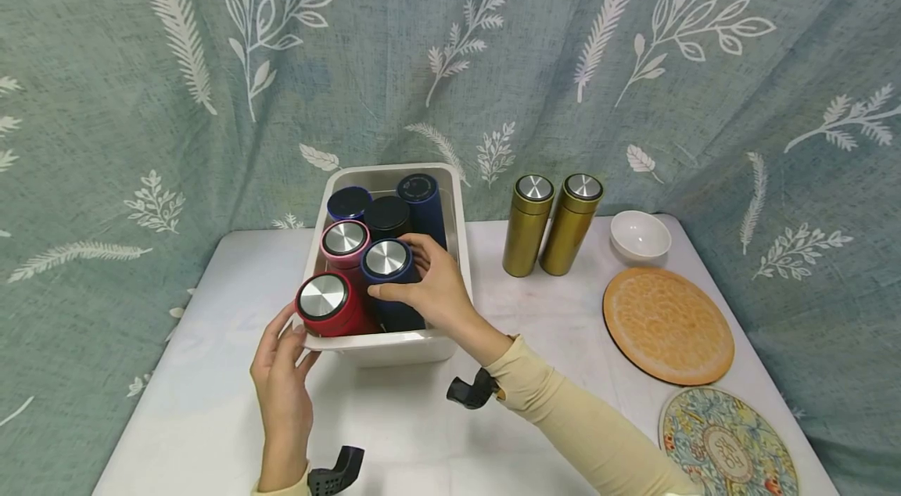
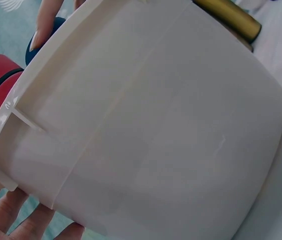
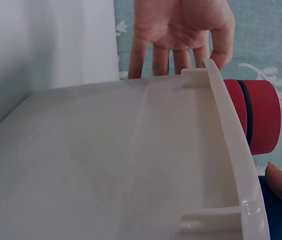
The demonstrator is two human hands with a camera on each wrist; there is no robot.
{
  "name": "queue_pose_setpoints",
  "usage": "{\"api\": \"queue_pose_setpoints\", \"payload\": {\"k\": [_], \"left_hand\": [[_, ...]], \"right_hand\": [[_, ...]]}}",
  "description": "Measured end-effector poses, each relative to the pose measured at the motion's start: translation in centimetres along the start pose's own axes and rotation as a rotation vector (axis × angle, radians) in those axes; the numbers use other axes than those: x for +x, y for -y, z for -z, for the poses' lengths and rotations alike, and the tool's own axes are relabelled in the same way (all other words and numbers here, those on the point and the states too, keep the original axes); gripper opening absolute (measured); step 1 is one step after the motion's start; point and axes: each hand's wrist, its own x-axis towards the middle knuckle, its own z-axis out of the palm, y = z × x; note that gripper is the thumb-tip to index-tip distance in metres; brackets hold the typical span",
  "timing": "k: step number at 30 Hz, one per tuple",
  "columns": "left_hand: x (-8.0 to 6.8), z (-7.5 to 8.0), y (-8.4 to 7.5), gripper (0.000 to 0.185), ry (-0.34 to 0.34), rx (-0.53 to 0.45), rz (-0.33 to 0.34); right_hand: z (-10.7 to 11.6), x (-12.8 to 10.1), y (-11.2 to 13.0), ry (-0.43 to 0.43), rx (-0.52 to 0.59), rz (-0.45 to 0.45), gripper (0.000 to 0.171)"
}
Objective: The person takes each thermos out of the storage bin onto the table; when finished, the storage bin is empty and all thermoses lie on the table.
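Observation:
A white plastic bin (image 1: 394, 346) stands mid-table and holds several upright flasks. My right hand (image 1: 396, 267) reaches in from the front and grips the top of a blue flask with a steel lid (image 1: 384, 256), thumb on the near side and fingers on the far side. My left hand (image 1: 288, 333) rests with straight fingers against the bin's front left corner, just under a red flask (image 1: 322, 302). In the right wrist view the left hand (image 3: 181, 30) lies behind the bin wall (image 3: 106, 165), beside the red flask (image 3: 258, 120).
A pink flask (image 1: 345, 239), a black one (image 1: 385, 214) and two dark blue ones fill the rest of the bin. Two gold flasks (image 1: 528, 226) stand to its right, then a white bowl (image 1: 639, 235), an orange round mat (image 1: 667, 324) and a patterned mat (image 1: 728, 445).

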Motion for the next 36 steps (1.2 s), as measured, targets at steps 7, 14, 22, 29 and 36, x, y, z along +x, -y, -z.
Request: {"api": "queue_pose_setpoints", "payload": {"k": [7,14,22,29,36], "left_hand": [[-0.1,-0.1,0.1,0.036,0.009,0.000,0.011],[-0.1,-0.2,0.0,0.036,0.014,-0.004,0.000],[-0.1,-0.2,0.1,0.037,0.018,0.010,0.000],[0.0,0.0,0.1,0.036,0.014,0.012,0.002],[0.1,0.1,0.1,0.037,0.007,-0.016,0.012]], "right_hand": [[0.5,-0.1,0.3,-0.014,0.021,0.005,0.075],[1.0,-0.3,1.3,-0.022,0.033,0.016,0.074],[1.7,-0.3,2.2,-0.018,0.048,0.048,0.072],[2.3,-0.3,3.1,-0.005,0.036,0.073,0.071],[3.2,-0.3,5.0,-0.027,0.063,0.108,0.071]]}}
